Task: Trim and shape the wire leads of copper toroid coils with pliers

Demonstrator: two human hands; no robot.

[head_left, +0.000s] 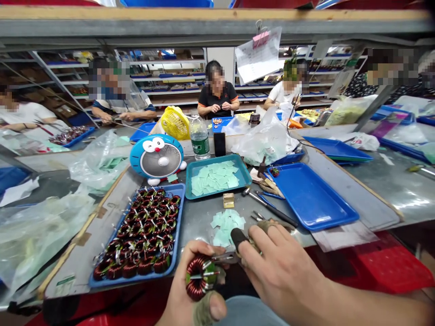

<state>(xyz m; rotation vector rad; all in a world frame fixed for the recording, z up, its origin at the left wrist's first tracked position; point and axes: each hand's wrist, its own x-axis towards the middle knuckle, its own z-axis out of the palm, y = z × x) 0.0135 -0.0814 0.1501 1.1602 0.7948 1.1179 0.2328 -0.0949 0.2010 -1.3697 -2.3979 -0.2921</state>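
Left hand grips a copper-wound toroid coil, held just in front of the bench edge. Right hand is closed on a black-handled tool, its metal tip touching the coil. Green paper slips lie just beyond; blue tray of similar coils to the left

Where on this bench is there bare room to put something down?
The blue tray on the right is nearly empty; bare tabletop runs along its right side. Another bare strip lies left of the coil tray. The middle is crowded: green slips, tools, the left hand with a coil, the right hand with pliers.
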